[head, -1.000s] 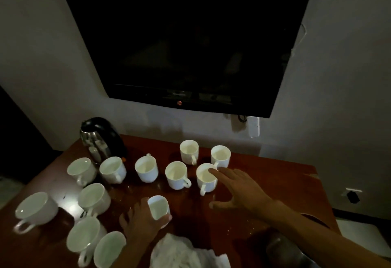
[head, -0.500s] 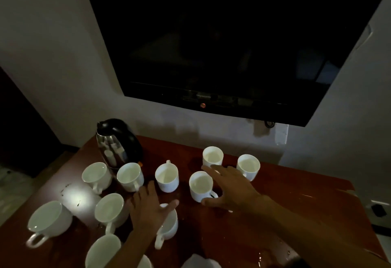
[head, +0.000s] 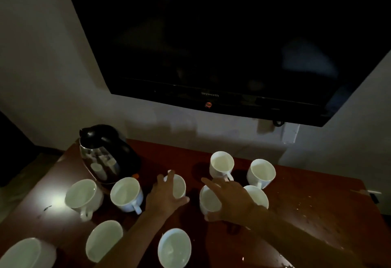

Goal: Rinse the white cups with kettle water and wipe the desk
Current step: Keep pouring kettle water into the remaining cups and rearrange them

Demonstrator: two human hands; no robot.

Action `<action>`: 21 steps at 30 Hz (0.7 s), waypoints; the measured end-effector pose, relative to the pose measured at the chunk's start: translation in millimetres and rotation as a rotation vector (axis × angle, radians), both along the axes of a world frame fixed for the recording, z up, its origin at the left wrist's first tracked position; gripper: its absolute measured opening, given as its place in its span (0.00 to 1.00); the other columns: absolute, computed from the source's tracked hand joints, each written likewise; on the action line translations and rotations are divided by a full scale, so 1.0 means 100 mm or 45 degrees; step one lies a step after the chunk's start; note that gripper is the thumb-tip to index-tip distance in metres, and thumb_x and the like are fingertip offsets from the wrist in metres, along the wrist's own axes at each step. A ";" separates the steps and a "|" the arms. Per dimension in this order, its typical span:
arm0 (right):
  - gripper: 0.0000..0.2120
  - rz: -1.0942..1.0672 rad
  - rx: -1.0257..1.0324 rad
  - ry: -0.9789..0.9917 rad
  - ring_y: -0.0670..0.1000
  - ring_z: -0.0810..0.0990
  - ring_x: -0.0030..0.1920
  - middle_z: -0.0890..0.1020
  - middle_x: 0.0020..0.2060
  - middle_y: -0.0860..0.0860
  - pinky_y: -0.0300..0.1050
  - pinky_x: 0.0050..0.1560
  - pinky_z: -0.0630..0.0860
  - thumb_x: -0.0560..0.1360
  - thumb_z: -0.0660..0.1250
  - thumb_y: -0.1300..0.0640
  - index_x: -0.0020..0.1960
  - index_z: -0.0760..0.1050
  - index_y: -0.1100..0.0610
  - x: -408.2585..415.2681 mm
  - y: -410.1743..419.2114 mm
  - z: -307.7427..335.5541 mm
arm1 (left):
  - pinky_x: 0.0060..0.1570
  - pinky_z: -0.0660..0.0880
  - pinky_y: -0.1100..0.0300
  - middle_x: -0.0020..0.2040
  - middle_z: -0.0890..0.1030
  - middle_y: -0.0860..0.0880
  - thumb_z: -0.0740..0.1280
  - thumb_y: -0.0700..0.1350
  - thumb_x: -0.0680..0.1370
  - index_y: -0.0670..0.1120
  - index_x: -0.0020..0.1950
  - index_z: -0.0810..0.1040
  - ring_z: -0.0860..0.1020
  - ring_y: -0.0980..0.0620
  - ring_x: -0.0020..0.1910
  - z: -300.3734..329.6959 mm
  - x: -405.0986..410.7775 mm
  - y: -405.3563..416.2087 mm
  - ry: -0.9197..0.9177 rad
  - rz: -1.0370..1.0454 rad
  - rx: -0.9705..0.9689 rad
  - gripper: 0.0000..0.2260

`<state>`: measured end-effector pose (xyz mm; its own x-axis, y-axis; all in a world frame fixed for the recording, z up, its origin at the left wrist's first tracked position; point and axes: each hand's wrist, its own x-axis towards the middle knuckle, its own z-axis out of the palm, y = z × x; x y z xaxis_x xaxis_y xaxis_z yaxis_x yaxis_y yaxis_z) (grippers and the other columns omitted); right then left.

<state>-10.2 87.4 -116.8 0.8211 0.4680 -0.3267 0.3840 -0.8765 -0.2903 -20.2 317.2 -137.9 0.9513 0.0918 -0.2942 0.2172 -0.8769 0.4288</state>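
Note:
Several white cups stand on the reddish-brown desk (head: pixel 317 221). My left hand (head: pixel 164 199) wraps one cup in the middle row (head: pixel 179 186), fingers at its far rim and thumb at its near side. My right hand (head: pixel 230 201) lies over the neighbouring cup (head: pixel 208 203), which sits between index finger and thumb. Another cup (head: pixel 258 195) is half hidden behind that hand. Two more cups (head: pixel 221 164) (head: pixel 262 172) stand behind. The black and steel kettle (head: pixel 105 155) stands at the back left.
More cups stand at the left and near edge, among them one beside the kettle (head: pixel 125 193), one under my left forearm (head: pixel 174 248) and one further left (head: pixel 81 195). Water drops (head: pixel 306 206) dot the desk's right side. A dark television (head: pixel 211 34) hangs on the wall above.
My left hand set its cup down near the front edge and reached forward to a middle-row cup. My right hand shifted left onto the neighbouring cup. The view tilted up; the white cloth left the frame.

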 end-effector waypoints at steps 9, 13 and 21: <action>0.52 -0.015 0.082 0.088 0.51 0.69 0.73 0.67 0.75 0.47 0.53 0.69 0.71 0.69 0.77 0.40 0.81 0.45 0.38 0.07 0.04 0.05 | 0.61 0.74 0.50 0.72 0.64 0.45 0.75 0.68 0.67 0.53 0.80 0.55 0.69 0.44 0.69 0.16 0.07 -0.03 0.039 -0.072 0.057 0.49; 0.52 -0.023 0.202 0.059 0.50 0.69 0.73 0.66 0.77 0.47 0.52 0.70 0.70 0.69 0.77 0.40 0.80 0.47 0.39 -0.02 -0.10 0.22 | 0.62 0.74 0.49 0.71 0.64 0.45 0.75 0.67 0.67 0.53 0.79 0.56 0.69 0.43 0.69 0.34 -0.02 -0.16 0.016 -0.065 0.074 0.48; 0.53 -0.048 0.297 -0.086 0.53 0.76 0.65 0.71 0.72 0.50 0.55 0.64 0.76 0.68 0.78 0.40 0.80 0.46 0.40 -0.26 -0.70 0.88 | 0.58 0.75 0.51 0.68 0.67 0.45 0.76 0.68 0.65 0.54 0.78 0.60 0.73 0.43 0.66 0.64 -0.43 -0.60 0.037 0.001 0.115 0.47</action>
